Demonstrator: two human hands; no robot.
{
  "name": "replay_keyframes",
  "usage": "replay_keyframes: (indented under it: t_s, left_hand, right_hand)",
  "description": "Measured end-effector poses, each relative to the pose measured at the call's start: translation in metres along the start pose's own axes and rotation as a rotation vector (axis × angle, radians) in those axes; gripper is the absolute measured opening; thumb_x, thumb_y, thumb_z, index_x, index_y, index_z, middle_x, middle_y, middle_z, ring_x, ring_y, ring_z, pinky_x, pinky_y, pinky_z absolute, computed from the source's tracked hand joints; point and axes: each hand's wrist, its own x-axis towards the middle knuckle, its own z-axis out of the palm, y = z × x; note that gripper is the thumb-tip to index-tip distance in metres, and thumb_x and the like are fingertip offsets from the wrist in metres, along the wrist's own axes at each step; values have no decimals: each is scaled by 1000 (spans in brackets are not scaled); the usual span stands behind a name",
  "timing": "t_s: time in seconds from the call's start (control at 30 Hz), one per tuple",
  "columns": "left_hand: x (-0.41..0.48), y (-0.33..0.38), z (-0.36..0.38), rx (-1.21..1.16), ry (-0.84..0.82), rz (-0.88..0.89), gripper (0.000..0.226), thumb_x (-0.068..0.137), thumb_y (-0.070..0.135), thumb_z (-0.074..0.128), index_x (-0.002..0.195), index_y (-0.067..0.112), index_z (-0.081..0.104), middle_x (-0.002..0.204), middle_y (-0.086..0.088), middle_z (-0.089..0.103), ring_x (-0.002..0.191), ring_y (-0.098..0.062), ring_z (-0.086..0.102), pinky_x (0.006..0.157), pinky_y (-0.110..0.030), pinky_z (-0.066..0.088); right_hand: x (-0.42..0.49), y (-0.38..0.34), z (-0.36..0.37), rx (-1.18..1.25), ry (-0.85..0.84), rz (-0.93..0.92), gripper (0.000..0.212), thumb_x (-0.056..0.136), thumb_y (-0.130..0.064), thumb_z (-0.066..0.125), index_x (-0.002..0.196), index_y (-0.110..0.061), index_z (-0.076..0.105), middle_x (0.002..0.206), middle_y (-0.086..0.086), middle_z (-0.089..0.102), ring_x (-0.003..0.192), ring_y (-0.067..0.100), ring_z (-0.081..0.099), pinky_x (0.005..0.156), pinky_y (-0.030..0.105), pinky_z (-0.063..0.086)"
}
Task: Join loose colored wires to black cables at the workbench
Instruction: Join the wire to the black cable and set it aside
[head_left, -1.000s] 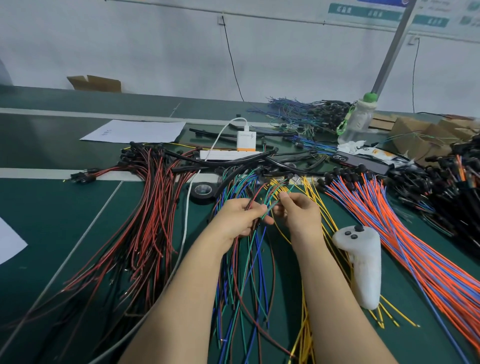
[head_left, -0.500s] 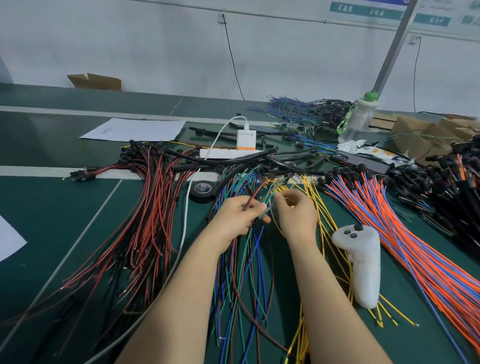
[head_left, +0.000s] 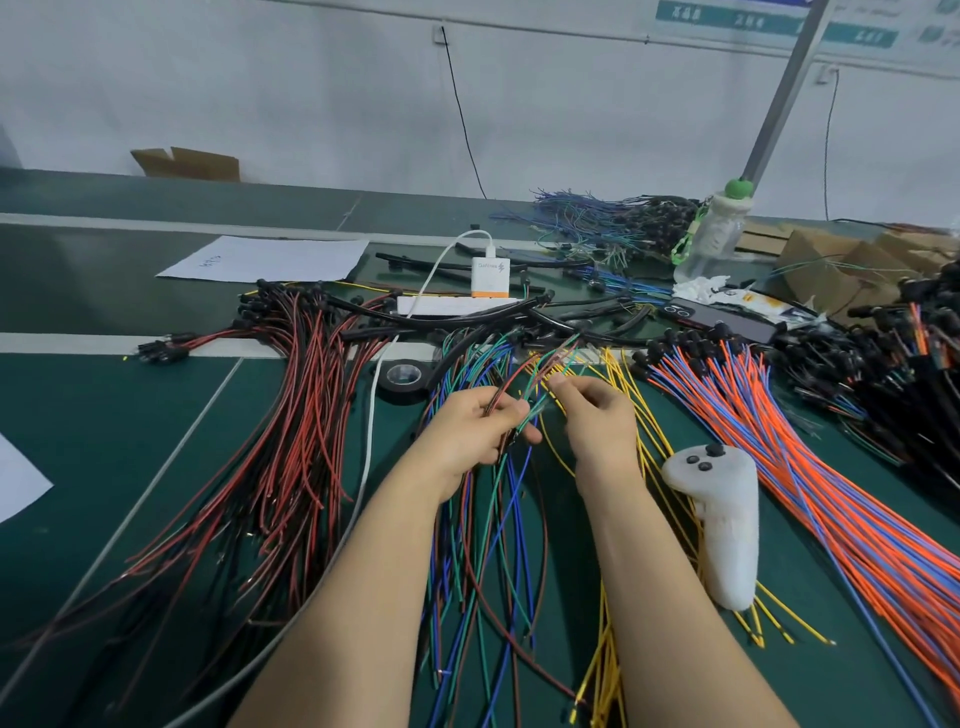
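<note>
Green desk (head_left: 130, 441) runs under everything, its near edge cut off below my forearms. Where my hands meet, the wire ends blur, so I cannot tell which strand is which. My left hand (head_left: 478, 431) has its fingers curled round a bunch of mixed colored wires (head_left: 498, 519). My right hand (head_left: 597, 421) pinches the far ends of that bunch. A white controller (head_left: 722, 519) lies on yellow wires (head_left: 602, 660) just right of my right wrist. A tape roll (head_left: 402, 379) sits beyond my left hand. Red and black wires (head_left: 291, 441) spread left, and orange and blue wires (head_left: 831, 493) spread right. The bunch is brown, green and blue, fanning toward the near edge. Black cables (head_left: 467, 319) cross mid-desk just past my fingers.
</note>
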Motion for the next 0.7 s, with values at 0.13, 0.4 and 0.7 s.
replay_keyframes:
  t_s: [0.13,0.4,0.7]
  left_hand:
    - [1,-2,0,-8,81,40,14,94,19,58,81,15,62,72,0,72,38,-3,26,37,-14,22]
    - [1,-5,0,79,52,78,3,91,27,61,90,27,64,66,7,68,37,0,35,36,-12,24]
    - [3,-6,3,153,45,135,5,91,23,62,87,25,63,62,7,66,43,7,46,37,-6,28]
  right_hand:
    - [3,2,-1,-43,1,25,15,89,-20,66,76,-17,60,67,-2,51,57,9,43,55,18,38]
    - [-1,0,0,-80,-71,-11,21,91,-24,63,70,-19,60,58,-8,49,50,6,39,51,20,31]
    - [0,-2,-2,-56,-113,91,20,88,-18,64,68,-16,63,43,-13,45,47,8,36,51,22,29]
